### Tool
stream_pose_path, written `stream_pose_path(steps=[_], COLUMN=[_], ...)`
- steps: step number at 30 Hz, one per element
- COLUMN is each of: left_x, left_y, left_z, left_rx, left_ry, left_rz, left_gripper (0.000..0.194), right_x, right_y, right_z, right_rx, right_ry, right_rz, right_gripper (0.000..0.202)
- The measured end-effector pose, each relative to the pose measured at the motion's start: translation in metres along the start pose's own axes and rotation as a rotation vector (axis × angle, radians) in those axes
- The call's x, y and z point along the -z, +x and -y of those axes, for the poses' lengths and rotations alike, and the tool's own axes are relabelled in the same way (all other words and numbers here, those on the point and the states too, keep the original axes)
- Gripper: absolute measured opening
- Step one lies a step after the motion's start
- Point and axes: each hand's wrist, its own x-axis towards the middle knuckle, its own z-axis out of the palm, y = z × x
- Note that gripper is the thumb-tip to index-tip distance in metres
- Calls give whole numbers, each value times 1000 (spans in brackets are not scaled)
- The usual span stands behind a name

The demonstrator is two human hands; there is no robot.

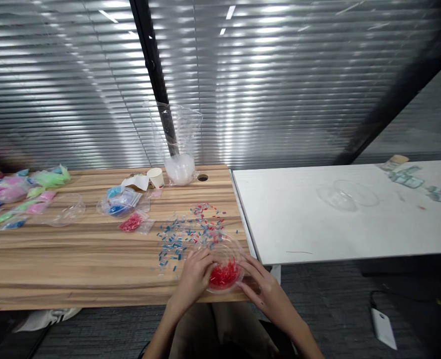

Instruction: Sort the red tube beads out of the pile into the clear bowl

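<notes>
A clear plastic bowl [225, 259] with red pieces [224, 274] in it stands at the front edge of the wooden table. My left hand [197, 271] is at the bowl's left side, its fingers bent together at the rim; whatever is between them is too small to make out. On the right side my right hand [259, 284] rests against the bowl with fingers spread around the rim. Blue pieces [175, 244] and some red pieces lie scattered on the wood behind and left of the bowl. A small bag of red pieces [131, 222] lies farther left.
Behind are a paper cup [155, 177], a bag with white contents [180, 168] and a bowl with blue packets [119, 203]. Colourful bags [9, 188] lie at the far left. The white table [298, 214] at right holds clear lids [347, 195] and packets [407, 177].
</notes>
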Motion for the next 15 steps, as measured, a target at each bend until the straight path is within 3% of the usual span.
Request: stream_pose_path(steps=[15], left_x=[2], left_y=[1], left_z=[-2], left_rx=[19], left_ry=[16], left_rz=[20], left_gripper=[22], right_x=[1], right_y=[-1], right_z=[0], right_rx=[-12], right_ry=[14], right_rz=[17], right_gripper=[42])
